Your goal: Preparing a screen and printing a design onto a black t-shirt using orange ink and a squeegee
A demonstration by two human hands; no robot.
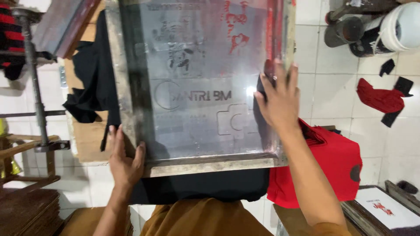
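Nearest, the left hand point(124, 159) grips the near left corner of the metal-framed printing screen point(197, 87), fingers point(141, 150) curled over its edge, steadying it. The right hand point(278, 98) lies open and flat on the frame's right side, pressing it down. The screen rests on a black garment point(201, 185) spread over the worktop point(87, 135). Red shirts point(332, 170) are stacked to the right; farther off stands a white bucket point(400, 26).

Two bare forearms, no sleeves to the elbow, no rings or watch visible on hands: left point(124, 164), right point(280, 102). Mustard-brown garment point(205, 218) over the torso, near edge.
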